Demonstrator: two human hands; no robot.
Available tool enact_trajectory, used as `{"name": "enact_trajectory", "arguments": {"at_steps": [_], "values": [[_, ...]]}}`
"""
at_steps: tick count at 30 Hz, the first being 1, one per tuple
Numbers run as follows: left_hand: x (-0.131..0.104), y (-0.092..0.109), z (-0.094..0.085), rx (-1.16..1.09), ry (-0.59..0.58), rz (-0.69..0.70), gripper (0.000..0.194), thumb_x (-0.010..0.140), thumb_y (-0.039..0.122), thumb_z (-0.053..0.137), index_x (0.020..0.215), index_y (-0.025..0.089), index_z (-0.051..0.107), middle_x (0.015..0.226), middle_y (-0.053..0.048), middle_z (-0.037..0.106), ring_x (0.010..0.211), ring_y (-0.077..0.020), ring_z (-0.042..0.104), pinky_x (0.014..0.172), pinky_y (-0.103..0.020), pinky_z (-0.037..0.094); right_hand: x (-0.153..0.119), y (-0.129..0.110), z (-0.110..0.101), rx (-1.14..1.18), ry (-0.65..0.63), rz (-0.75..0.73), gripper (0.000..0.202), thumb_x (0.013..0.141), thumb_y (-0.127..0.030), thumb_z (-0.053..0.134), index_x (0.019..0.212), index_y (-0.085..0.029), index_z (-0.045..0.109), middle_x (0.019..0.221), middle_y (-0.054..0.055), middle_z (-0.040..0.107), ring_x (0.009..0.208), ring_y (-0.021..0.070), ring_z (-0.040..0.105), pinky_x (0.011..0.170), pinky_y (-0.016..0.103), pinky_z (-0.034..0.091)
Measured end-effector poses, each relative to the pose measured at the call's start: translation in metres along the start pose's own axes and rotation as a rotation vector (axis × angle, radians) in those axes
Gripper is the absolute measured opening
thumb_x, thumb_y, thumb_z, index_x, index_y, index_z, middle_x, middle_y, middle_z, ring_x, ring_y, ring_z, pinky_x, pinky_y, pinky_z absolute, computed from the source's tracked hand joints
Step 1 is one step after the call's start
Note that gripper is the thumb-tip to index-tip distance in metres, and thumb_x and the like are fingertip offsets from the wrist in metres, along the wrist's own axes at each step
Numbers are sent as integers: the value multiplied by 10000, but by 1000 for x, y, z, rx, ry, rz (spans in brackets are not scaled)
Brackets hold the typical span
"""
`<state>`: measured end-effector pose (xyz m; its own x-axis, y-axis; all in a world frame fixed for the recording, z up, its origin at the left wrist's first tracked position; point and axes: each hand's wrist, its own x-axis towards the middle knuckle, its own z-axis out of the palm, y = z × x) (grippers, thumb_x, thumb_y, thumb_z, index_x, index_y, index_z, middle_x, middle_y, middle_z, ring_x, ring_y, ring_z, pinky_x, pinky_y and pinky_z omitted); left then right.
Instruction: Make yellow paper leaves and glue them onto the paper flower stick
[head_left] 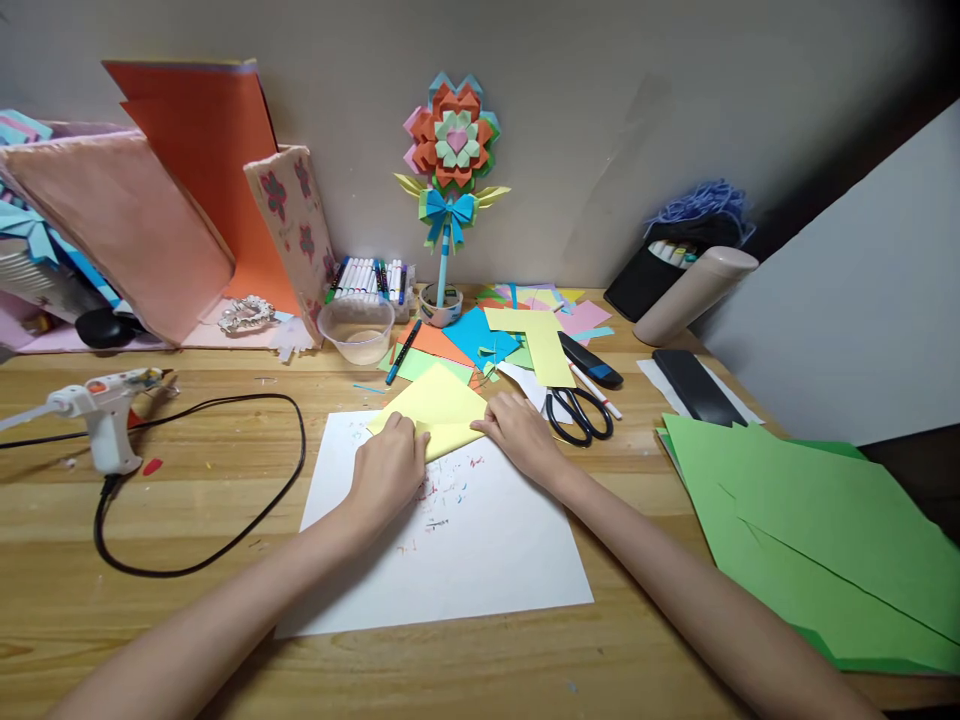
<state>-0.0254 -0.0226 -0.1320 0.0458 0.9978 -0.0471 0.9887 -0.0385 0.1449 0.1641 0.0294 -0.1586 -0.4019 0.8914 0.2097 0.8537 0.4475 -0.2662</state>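
Observation:
A sheet of yellow paper (439,397) lies partly folded over at its near edge, on top of a white sheet (495,560) with coloured marks. My left hand (388,462) is closed on the near left part of the yellow paper, thumb on the fold. At the right corner, my right hand (519,432) pinches the same paper, fingers pressed together. Black-handled scissors (577,415) lie just beyond my right hand. A dark marker (403,352) rests on paper scraps beyond the yellow paper.
To the left are a glue gun (109,420) and its looping black cable (300,440). Green sheets (810,540) lie at the right, near a black phone (697,387). At the back stand a paper flower (454,140), a clear plastic tub (358,332) and markers (367,280).

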Motion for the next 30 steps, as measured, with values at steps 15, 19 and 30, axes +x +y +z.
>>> {"name": "enact_trajectory", "arguments": {"at_steps": [15, 19, 30], "values": [[-3, 3, 13, 67, 65, 44, 223, 901, 270, 262, 861, 148, 444, 873, -79, 487, 601, -178, 532, 429, -273, 328, -5, -4, 4, -21, 90, 8, 206, 818, -355, 550, 708, -196, 478, 722, 25, 553, 713, 190, 485, 620, 300, 357], [-1, -2, 18, -120, 198, 168, 165, 869, 155, 299, 993, 148, 409, 1052, -118, 456, 851, -202, 519, 650, -310, 443, -8, -3, 2, 32, 114, 30, 184, 818, -344, 551, 752, -199, 459, 756, 27, 541, 746, 195, 472, 635, 298, 371], [1, -7, 4, 2, -49, 647, 474, 782, 17, 333, 1209, 211, 396, 1248, -67, 495, 1021, -193, 511, 803, -322, 460, -23, 9, 5, 20, 182, 145, 184, 858, -292, 487, 723, -210, 394, 733, 34, 518, 727, 206, 475, 631, 312, 375]]}}
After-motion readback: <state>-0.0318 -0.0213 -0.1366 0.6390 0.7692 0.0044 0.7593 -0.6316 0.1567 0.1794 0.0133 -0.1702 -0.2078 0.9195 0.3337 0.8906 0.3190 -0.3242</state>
